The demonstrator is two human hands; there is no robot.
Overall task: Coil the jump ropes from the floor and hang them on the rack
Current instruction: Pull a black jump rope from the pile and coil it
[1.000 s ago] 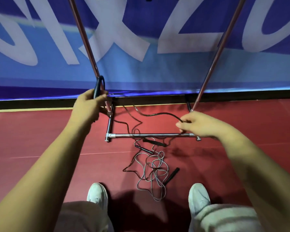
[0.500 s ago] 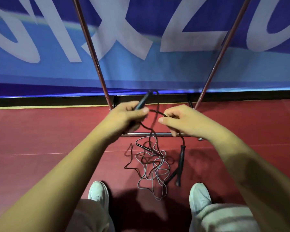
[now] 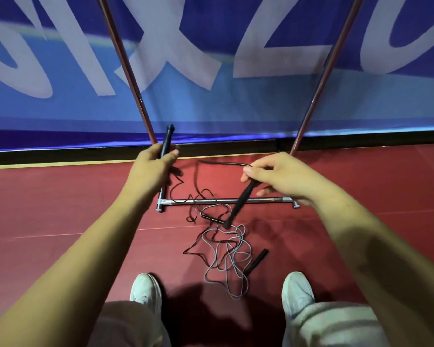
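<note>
The upper half of the frame is filled by a blue banner point(image 3: 211, 101) and the lower half by a red floor point(image 3: 48, 209), and the task is judged to be at an early stage. A rack point(image 3: 321, 78) is stood at the centre, its two poles running to the top edge and its base bar laid across the middle. The hanging bar is cut off above, so whether anything has been hung cannot be told. No finished coil is seen anywhere. The left hand point(image 3: 150, 169), left of centre, is closed around the first handle point(image 3: 167, 141) of a black rope point(image 3: 221, 163), which is held upright against the banner's lower edge. The right hand point(image 3: 283, 176), right of centre, is closed on the top of the second handle point(image 3: 241, 201), which is slanted down toward the lower centre. Both ends of that rope are thus gathered, but its cord is left trailing in loose bends between the hands and down to the floor, so the looping is judged not yet begun. A grey rope point(image 3: 226, 261) is left tangled at the lower centre between two white shoes point(image 3: 145, 289), with a loose handle point(image 3: 257, 260) just to its right. It is untouched, and its coiling and hanging are also left to do.
</note>
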